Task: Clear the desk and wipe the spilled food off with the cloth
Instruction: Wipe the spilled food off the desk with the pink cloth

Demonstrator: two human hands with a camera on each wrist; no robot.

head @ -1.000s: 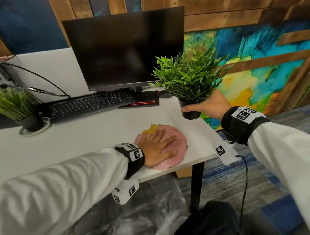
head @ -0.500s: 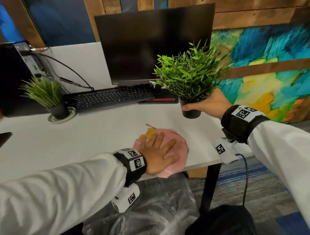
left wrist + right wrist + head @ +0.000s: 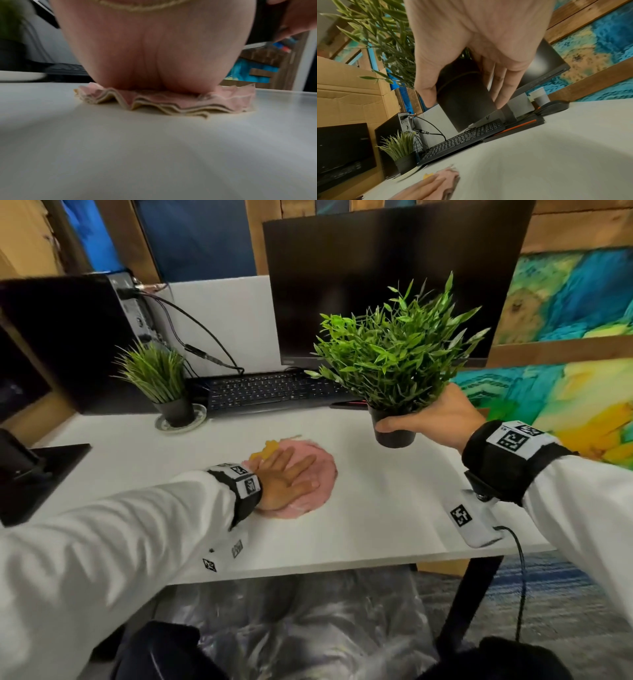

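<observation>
The wiping step is in hand: the left hand [image 3: 287, 481] lies flat with straight fingers on the pink cloth [image 3: 317, 474], at the yellow spilled food [image 3: 265, 451] on the white desk [image 3: 376, 508]. The right hand [image 3: 435, 419] grips the leafy potted plant [image 3: 394, 364] clear of the desk. Next, I judge, the cloth must sweep over the food while the plant stays lifted.

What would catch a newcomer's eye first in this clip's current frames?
First, the bushy potted plant held up off the white desk at the right, the right hand gripping its black pot. Next, the left hand pressed flat on a pink cloth mid-desk, with yellow spilled food peeking out at the cloth's far edge. Behind stand a dark monitor, a keyboard and a smaller potted plant at the left.
</observation>
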